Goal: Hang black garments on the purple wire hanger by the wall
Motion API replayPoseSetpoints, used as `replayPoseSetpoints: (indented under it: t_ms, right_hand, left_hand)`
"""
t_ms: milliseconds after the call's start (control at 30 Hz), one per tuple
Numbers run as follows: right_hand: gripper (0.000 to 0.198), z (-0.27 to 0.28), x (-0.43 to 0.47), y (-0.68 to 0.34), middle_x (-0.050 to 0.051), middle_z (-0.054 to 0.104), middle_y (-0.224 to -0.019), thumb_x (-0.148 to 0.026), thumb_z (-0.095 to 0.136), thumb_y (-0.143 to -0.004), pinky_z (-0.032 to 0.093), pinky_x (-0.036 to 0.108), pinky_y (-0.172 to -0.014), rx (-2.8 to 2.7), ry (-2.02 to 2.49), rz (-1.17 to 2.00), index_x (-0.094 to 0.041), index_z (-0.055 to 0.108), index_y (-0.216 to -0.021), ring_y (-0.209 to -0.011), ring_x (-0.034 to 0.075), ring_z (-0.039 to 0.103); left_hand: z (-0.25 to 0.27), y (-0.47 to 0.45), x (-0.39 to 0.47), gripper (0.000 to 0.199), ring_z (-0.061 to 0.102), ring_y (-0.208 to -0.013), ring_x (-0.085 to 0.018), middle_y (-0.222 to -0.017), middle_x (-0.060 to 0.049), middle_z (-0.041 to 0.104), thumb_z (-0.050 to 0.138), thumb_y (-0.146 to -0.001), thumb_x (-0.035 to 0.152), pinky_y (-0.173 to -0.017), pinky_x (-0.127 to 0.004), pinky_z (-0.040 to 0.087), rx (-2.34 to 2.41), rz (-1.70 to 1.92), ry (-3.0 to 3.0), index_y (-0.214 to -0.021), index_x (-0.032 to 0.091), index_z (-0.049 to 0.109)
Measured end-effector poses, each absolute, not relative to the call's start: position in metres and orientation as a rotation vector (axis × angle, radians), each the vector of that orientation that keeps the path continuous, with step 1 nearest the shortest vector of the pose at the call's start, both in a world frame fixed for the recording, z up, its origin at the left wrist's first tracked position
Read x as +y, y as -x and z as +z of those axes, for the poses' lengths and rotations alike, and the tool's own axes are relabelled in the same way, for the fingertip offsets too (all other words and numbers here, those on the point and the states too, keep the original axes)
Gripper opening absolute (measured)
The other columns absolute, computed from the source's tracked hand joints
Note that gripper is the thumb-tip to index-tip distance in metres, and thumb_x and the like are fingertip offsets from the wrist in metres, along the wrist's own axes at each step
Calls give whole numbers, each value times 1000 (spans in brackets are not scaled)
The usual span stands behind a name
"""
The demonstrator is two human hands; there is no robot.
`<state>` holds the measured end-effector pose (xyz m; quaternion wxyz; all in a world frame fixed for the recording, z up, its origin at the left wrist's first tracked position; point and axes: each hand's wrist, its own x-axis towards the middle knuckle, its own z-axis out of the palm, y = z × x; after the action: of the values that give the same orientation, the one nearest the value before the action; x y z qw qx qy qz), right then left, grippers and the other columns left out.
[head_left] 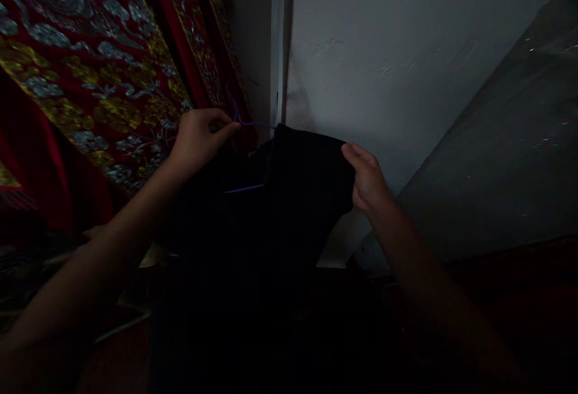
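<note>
Pinching a purple hanger [259, 123] just below the hook with the left hand [198, 138], thumb against fingertip. Gripping a black garment [307, 171] by the shoulder edge with the right hand [368, 180]. So, using 2 hands, well apart, and holding the garment between and below them, in front of a pale wall [383, 32].

Looking at 1 arm of the hanger going in at the neckline toward the right-side shoulder, plus a bit of the lower bar across the opening. Not managing to tell about the left-side shoulder, way too dark in there tbh.

Judging from that, probably being midway through fitting the garment on the hanger. For the next move, probably needing a steady left pinch and a gentle right-hand adjustment to seat the shoulder over the hanger's tip, without stretching the neckline or bending the skinny frame.

Also spotting red embroidered cloth [99, 56] on the left and a shiny plastic-looking sheet [506, 141] on the right.
</note>
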<state>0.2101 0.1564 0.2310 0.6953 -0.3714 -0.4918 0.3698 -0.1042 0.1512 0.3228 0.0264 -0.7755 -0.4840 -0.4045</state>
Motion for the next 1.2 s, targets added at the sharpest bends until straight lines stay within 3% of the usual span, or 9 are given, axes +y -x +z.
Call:
replayPoseSetpoints:
  t_ms: [167, 300, 467, 567, 633, 767, 967, 1100, 1200]
  right_hand:
    - [30, 230, 134, -238, 2, 74, -95, -42, 81, -65, 57, 37, -89, -846, 912, 650, -23, 71, -87, -100, 22, 70]
    - [24, 207, 107, -255, 2, 75, -99, -38, 80, -68, 57, 38, -91, -778, 992, 611, -24, 73, -86, -100, 22, 70]
    - [25, 187, 99, -250, 1, 76, -96, -38, 82, -71, 56, 37, -94, -796, 941, 674, -23, 74, -89, -99, 20, 71]
    - [26, 175, 107, -244, 2, 75, -87, -39, 82, -72, 57, 36, -94, -766, 891, 685, -19, 74, -86, -94, 20, 72]
    - [25, 169, 115, -242, 3, 76, -85, -38, 81, -73, 56, 37, -96, -730, 864, 723, -17, 75, -86, -92, 20, 73]
    - [24, 164, 129, -242, 3, 78, -92, -38, 78, -79, 55, 38, -102, -708, 851, 801, -18, 77, -93, -99, 21, 73]
    - [32, 161, 142, -244, 6, 77, -97, -44, 79, -77, 57, 41, -98, -720, 885, 851, -18, 76, -96, -106, 25, 72]
    - [29, 155, 149, -244, 8, 76, -100, -44, 77, -79, 56, 42, -96, -801, 932, 768, -19, 74, -94, -102, 25, 71]
    - [31, 146, 145, -240, 9, 72, -107, -39, 76, -78, 52, 44, -101, -881, 1044, 504, -19, 69, -100, -105, 24, 68]
  left_hand:
    - [315, 69, 167, 24, 68, -88, -24, -97, -7, 77, 63, -90, 35, -84, -37, 51, -1317, -1405, 2458, -99, 17, 77]
    - [294, 56, 160, 34, 68, -102, -25, -112, -8, 74, 56, -93, 26, -95, -40, 51, -1191, -1380, 2557, -122, 18, 71]
    - [260, 66, 140, 33, 56, -129, -26, -135, -10, 62, 52, -97, 22, -110, -43, 44, -1133, -1456, 2334, -127, 21, 65]
    - [224, 72, 129, 26, 59, -120, -26, -126, -11, 64, 54, -97, 21, -103, -43, 47, -1029, -1442, 2311, -120, 21, 65]
    - [194, 73, 124, 24, 63, -108, -24, -114, -10, 68, 51, -98, 17, -95, -40, 50, -889, -1199, 2547, -118, 20, 64]
    - [130, 71, 119, 29, 66, -101, -23, -111, -10, 71, 47, -99, 16, -90, -38, 51, -961, -715, 2909, -125, 19, 61]
    - [56, 64, 118, 68, 51, -137, -33, -155, -17, 47, 53, -89, 7, -106, -52, 47, -1458, -762, 2830, -153, 18, 34]
    - [33, 58, 107, 35, 67, -112, -27, -125, -13, 67, 54, -95, 13, -97, -43, 55, -1500, -934, 2939, -129, 18, 57]
    - [31, 51, 86, 13, 68, -99, -24, -107, -10, 68, 54, -98, 18, -88, -38, 58, -1504, -1050, 2917, -105, 19, 65]
